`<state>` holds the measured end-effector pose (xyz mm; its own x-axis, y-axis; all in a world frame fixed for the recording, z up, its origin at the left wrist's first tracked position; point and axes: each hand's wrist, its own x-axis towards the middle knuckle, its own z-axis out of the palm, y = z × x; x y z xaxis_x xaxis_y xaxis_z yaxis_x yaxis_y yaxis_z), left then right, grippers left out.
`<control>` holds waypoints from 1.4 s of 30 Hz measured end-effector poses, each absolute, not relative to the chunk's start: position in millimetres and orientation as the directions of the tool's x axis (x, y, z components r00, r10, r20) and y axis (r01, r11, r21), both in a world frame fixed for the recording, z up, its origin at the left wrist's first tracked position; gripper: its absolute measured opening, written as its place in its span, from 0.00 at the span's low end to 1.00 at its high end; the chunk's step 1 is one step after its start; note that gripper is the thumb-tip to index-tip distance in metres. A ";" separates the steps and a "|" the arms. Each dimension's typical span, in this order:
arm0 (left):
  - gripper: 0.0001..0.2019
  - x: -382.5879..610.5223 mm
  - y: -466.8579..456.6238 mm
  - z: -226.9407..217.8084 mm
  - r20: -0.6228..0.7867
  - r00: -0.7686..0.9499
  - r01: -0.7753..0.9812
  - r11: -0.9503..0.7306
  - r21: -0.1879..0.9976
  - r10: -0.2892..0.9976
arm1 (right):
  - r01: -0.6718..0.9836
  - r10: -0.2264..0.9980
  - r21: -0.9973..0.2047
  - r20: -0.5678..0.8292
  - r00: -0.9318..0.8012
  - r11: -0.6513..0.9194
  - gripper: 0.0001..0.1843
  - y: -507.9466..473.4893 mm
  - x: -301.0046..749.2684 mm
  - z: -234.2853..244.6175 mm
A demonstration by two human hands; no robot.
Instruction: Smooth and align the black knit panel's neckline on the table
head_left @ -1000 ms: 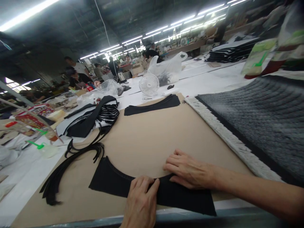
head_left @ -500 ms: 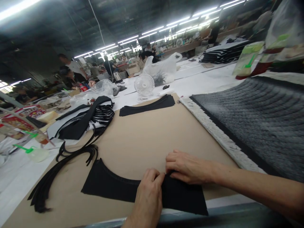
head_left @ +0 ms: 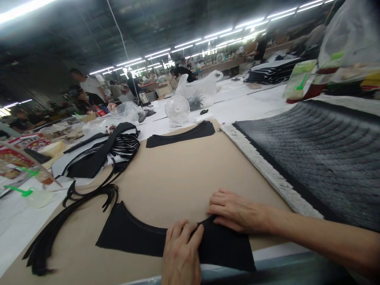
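Observation:
A black curved fabric piece lies flat on the brown paper close to me, its inner curve facing away and edged with a narrow folded band. My left hand rests over the middle of that curve, fingers bent onto the edge and thumb beside them. To its right, my right hand has its fingers curled over the same edge with the thumb against the cloth; the fingertips are partly hidden. A short stretch of edge shows between the hands.
Black strips lie at left, below a heap of black pieces. Another curved black piece lies farther off, before a small white fan. At right slopes a dark ribbed sheet. A green-nozzled bottle stands far left.
My left hand has shifted slightly left along the curve, its fingers and thumb less bunched together. The right hand stays at the edge. The whole view has shifted a little.

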<state>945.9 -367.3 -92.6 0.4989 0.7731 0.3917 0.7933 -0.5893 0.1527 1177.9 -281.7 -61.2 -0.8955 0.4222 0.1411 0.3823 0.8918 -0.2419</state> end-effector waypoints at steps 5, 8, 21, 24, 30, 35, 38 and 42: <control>0.17 973.2 -353.7 -75.9 0.308 0.353 0.771 -0.462 0.439 0.883 | 0.414 0.471 -0.327 0.118 -0.874 0.849 0.09 -280.7 1177.8 -54.7; 0.19 986.3 -349.0 -75.5 0.241 0.340 0.748 -0.416 0.517 0.909 | 0.425 0.518 -0.433 0.118 -0.847 0.795 0.13 -275.9 1179.6 -53.0; 0.23 998.6 -337.0 -64.8 0.103 0.359 0.722 -0.346 0.599 0.928 | 0.439 0.521 -0.480 0.043 -0.853 0.759 0.08 -258.0 1190.6 -46.9; 0.23 999.8 -343.8 -73.0 0.129 0.390 0.750 -0.396 0.530 0.912 | 0.424 0.504 -0.451 0.067 -0.861 0.785 0.07 -261.6 1193.8 -46.2; 0.29 999.5 -367.5 -128.0 0.540 0.407 0.814 -0.561 0.152 0.737 | 0.384 0.439 -0.303 0.143 -0.887 0.873 0.05 -275.0 1205.0 -54.0; 0.27 997.7 -367.1 -125.1 0.519 0.399 0.808 -0.557 0.190 0.756 | 0.362 0.390 -0.163 0.198 -0.899 0.918 0.06 -279.2 1208.4 -58.8; 0.26 999.4 -359.9 -102.3 0.367 0.430 0.825 -0.524 0.212 0.825 | 0.376 0.400 -0.149 0.195 -0.896 0.915 0.05 -278.8 1208.7 -56.2; 0.25 1004.0 -355.5 -87.1 0.292 0.451 0.844 -0.509 0.169 0.844 | 0.389 0.412 -0.142 0.209 -0.887 0.910 0.04 -277.9 1211.9 -56.4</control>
<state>1004.0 -355.5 -87.1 0.4508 0.8436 0.2917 0.8437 -0.5094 0.1693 1211.9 -277.9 -56.4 -0.8870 0.4119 0.2089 0.3892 0.9101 -0.1420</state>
